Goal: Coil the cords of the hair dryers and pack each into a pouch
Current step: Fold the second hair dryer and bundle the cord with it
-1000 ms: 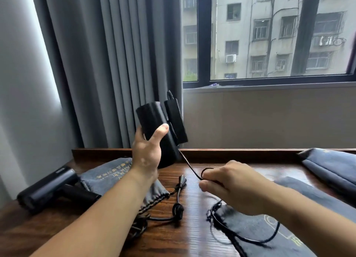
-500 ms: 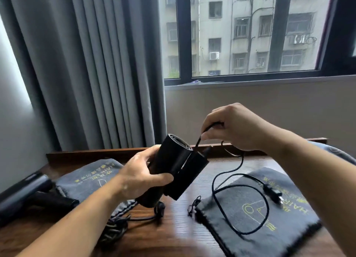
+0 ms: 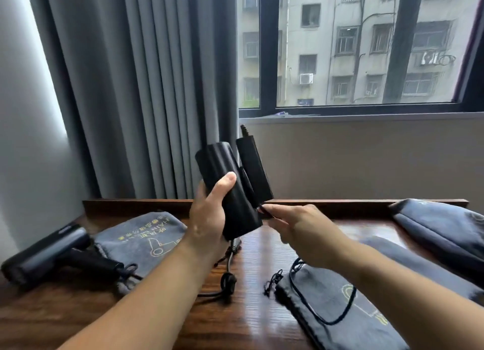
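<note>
Hair dryer [image 3: 224, 184] is sitting in your gripping left hand [image 3: 207, 225] while your right hand [image 3: 301, 233], at its 4 o'clock, is pinching the cord [image 3: 329, 323].

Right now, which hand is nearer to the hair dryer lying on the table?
Left. The left hand is up and right of that hair dryer; the right hand is farther right.

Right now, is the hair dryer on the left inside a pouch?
No, the hair dryer lies uncovered on the table beside a grey pouch.
</note>
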The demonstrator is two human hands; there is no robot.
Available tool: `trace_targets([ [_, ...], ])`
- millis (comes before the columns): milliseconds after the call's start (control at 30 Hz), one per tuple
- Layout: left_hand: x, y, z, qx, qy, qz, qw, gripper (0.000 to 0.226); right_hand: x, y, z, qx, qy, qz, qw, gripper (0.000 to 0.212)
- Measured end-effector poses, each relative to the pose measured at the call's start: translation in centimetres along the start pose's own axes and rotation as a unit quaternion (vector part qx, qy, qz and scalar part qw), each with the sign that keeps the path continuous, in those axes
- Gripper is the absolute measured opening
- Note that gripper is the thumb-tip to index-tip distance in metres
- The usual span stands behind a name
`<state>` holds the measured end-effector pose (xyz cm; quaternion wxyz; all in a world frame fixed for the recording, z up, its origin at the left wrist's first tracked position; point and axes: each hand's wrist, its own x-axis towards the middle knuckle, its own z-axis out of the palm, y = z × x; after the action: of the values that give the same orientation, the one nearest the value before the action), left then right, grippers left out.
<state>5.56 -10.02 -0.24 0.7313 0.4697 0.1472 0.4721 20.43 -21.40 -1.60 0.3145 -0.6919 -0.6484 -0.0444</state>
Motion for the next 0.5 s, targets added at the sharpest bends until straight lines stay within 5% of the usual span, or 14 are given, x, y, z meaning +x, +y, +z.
trace_targets([
  [67,0.7,-0.3,0.0,0.004,0.075,0.019,0.997,0.024,-0.6,-0.9,0.6,-0.053,-0.06,0.009,0.997,0.023],
  [200,1.4,-0.7,-2.3,0.211,0.131,0.127,0.96,0.044,-1.8,-2.8,-0.1,-0.114,-0.11,0.028,0.987,0.027],
  [400,1.4,-1.0,-4.6,0.519,0.009,0.2,0.831,0.068,-1.4,-4.6,-4.2,-0.198,-0.075,-0.011,0.977,0.025],
  [500,0.8,-0.4,-4.5,0.545,-0.083,0.184,0.814,0.072,-0.5,-4.0,-6.5,-0.216,-0.042,-0.069,0.973,0.02],
])
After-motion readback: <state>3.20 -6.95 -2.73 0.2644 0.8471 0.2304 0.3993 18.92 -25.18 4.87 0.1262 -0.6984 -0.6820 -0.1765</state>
